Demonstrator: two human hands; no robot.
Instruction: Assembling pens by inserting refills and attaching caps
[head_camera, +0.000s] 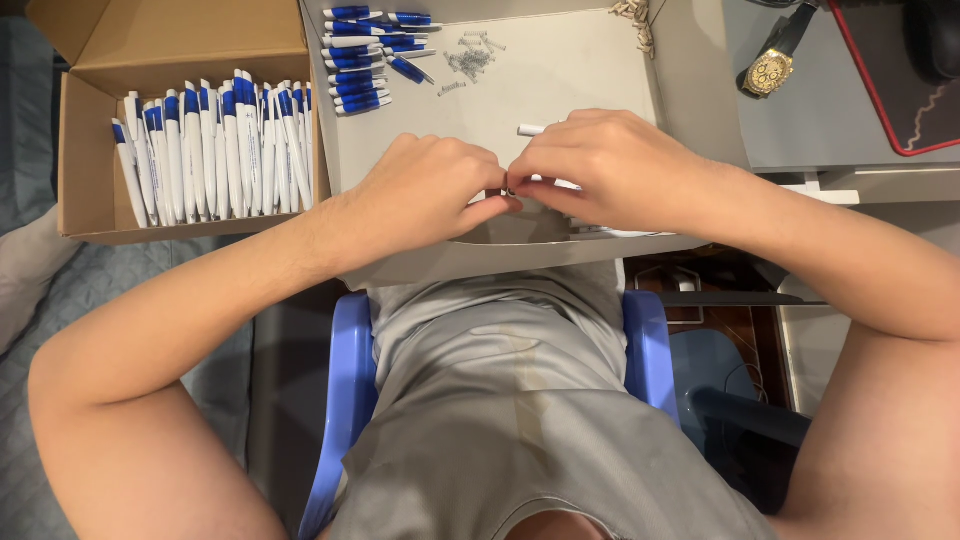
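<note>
Currently I judge I'm mid-assembly: left hand (430, 195) fingers pinched on a small pen part (509, 189); right hand (610, 165) fingers closed around the white pen barrel (530, 130); next, careful alignment; finished pens (210, 150) lie far left of the fingers.

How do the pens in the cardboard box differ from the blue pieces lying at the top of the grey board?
The pens in the box are long, white with blue ends, and stand packed side by side; the blue pieces are shorter, mostly blue, and lie flat in a loose stack. The pens sit inside the cardboard box; the pieces lie on the open grey board. Both share the same blue and white colouring.
</note>
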